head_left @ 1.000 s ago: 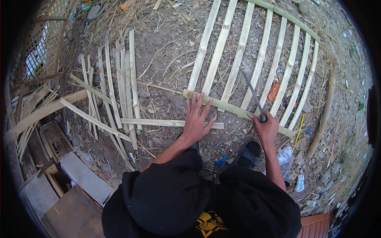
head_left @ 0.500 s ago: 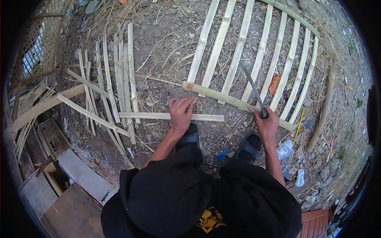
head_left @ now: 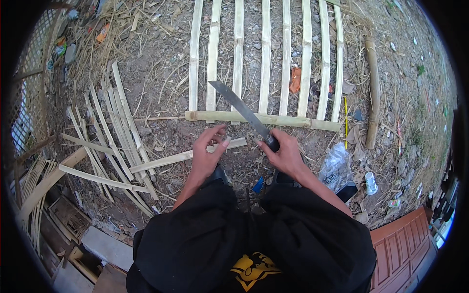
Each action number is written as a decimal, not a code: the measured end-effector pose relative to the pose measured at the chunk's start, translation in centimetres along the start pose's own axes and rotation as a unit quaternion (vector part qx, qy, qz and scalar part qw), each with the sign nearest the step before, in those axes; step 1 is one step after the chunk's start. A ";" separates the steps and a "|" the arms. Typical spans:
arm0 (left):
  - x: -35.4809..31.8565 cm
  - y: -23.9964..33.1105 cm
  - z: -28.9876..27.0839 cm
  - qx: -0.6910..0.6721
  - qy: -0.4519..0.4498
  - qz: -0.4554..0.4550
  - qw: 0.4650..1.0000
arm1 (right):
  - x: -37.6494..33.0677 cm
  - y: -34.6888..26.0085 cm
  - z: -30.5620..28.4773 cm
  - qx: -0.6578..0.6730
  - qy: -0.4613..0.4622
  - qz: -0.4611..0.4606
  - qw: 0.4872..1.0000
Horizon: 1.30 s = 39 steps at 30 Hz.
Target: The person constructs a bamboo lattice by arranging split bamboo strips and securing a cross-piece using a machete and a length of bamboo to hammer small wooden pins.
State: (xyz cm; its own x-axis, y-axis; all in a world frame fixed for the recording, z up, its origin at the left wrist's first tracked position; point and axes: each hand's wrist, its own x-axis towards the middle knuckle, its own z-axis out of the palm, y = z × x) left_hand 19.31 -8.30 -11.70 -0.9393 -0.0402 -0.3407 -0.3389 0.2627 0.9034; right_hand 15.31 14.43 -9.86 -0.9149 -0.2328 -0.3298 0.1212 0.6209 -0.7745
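Nearest, the left hand (head_left: 207,154) hangs with fingers loosely spread, holding nothing, just above one flat split bamboo strip (head_left: 188,156) lying on the dirt ground (head_left: 161,73). The right hand (head_left: 284,155) has its fingers wrapped around the dark handle of one long knife (head_left: 240,111), its grey blade slanting up and left. Beyond, one round bamboo crossbar (head_left: 264,119) lies across seven pale, smooth upright slats (head_left: 266,53). To the left, a loose fan of thin bamboo strips (head_left: 115,127) lies scattered.
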 end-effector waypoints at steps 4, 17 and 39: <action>-0.1 0.2 3.8 -0.216 -0.134 -0.059 0.965 | -2.0 -0.5 2.5 0.068 -0.149 -0.103 0.981; -1.7 -2.0 1.3 -0.211 -0.106 -0.226 0.945 | -14.4 14.6 -10.2 -0.177 0.253 0.283 0.908; -1.5 -5.8 -4.9 -0.303 0.233 -0.229 0.895 | -19.4 20.2 -5.0 -0.142 0.344 0.281 0.885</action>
State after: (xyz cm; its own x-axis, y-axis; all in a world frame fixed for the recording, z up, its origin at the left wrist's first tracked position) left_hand 22.45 -14.52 -15.17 -0.5668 -0.4452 -0.6932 -0.5281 -0.4494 0.7205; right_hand 33.59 35.20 -16.41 -0.7709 0.6222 -0.1365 0.6186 0.6800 -0.3936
